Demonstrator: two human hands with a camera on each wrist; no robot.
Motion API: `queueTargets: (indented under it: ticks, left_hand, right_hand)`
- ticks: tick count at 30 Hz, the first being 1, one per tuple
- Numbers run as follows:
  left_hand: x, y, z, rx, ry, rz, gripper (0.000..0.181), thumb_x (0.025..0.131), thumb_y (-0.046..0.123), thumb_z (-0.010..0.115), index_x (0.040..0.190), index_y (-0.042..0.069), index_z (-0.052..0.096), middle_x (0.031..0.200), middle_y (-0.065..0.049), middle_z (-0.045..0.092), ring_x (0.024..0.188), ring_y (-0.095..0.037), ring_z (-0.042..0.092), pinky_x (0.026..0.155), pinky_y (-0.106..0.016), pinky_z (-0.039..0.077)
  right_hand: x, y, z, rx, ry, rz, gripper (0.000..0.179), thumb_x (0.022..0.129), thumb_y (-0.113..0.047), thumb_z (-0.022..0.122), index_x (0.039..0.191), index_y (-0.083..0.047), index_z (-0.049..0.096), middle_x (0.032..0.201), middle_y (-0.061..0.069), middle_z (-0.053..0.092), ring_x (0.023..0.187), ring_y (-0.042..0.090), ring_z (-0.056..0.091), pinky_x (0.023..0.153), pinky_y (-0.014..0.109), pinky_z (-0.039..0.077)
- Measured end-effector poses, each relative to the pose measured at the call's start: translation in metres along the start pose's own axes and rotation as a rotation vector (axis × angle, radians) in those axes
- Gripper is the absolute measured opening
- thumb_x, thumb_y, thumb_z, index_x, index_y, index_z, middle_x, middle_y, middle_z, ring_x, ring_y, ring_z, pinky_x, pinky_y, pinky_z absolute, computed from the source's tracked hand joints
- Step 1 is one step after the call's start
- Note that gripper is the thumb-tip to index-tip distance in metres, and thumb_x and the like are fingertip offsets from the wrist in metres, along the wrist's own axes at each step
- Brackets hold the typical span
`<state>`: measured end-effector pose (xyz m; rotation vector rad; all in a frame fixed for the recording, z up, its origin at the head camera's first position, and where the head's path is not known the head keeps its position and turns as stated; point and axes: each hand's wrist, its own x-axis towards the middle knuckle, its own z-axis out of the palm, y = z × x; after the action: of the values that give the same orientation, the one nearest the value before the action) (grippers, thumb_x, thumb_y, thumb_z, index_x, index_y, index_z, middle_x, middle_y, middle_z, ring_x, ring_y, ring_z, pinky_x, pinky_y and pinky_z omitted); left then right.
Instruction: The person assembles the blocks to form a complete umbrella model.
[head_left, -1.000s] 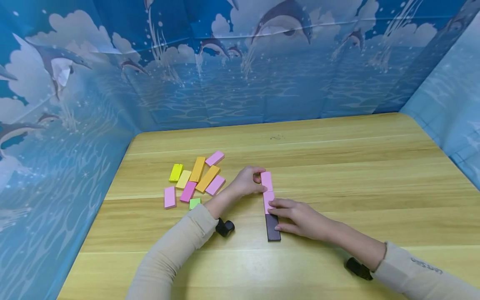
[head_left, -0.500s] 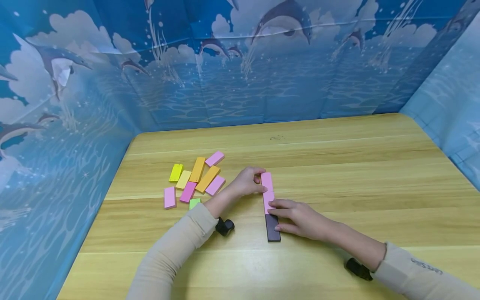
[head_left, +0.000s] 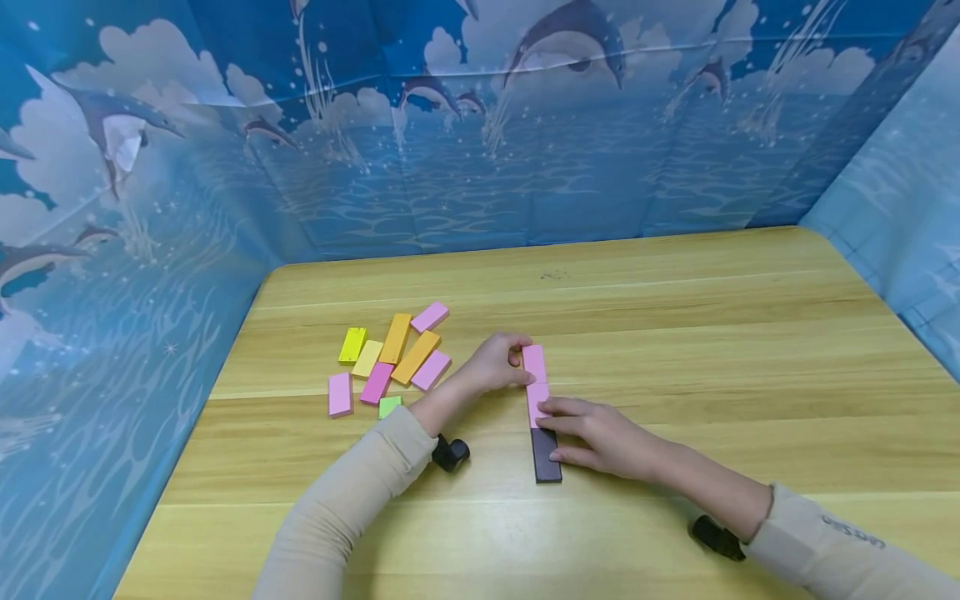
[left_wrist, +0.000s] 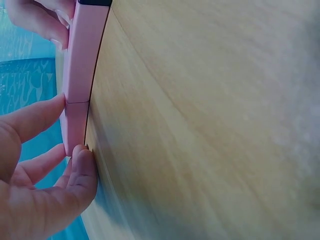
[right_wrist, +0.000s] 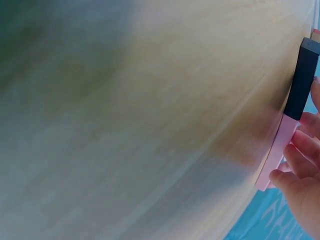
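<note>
Behind everything you have a blue dolphin-print backdrop (head_left: pixel 465 192), and before it a wood-grain counter (head_left: pixel 712 350). To your left lies a scatter of loose blocks (head_left: pixel 416 358), orange, pink, magenta and two yellows among them, lying flat and mostly touching or close together. In front of you a straight row of three blocks runs away from you, end to end on the counter.

Your right grip (head_left: pixel 611 440) is not clamped on anything: fingertips rest against the row's right edge, with the thumb on the nearest block. Your left grip (head_left: pixel 495 362) is closed lightly around the farthest block, thumb beside the seam and fingers at the far end.

The black block (head_left: pixel 546 457) looks the longest of the row; the near pink block (head_left: pixel 536 406) butts against it, and the far pink block (head_left: pixel 534 364) comes last. These look light, stiff and hard to damage, with smooth faces that could slide easily if nudged. They are probably best taken by the long edges or the free end. Smallest to your view is a green block (head_left: pixel 390 407), near your left cuff.
</note>
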<state>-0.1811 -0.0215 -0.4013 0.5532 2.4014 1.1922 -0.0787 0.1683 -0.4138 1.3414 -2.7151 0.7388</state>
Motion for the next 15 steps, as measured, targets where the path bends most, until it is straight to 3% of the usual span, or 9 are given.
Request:
queueTargets:
  ticks: [15]
  left_hand:
    - [-0.0001, -0.0012, -0.0008, 0.022, -0.008, -0.007, 0.058, 0.077, 0.002, 0.074, 0.13, -0.002, 0.051, 0.115, -0.013, 0.053, 0.089, -0.016, 0.049, 0.069, -0.019, 0.04]
  right_hand:
    - [0.0021, 0.0016, -0.001, -0.018, 0.016, -0.024, 0.039, 0.082, -0.023, 0.071, 0.113, 0.001, 0.066, 0.121, 0.016, 0.058, 0.109, 0.03, 0.057, 0.087, 0.041, 0.048]
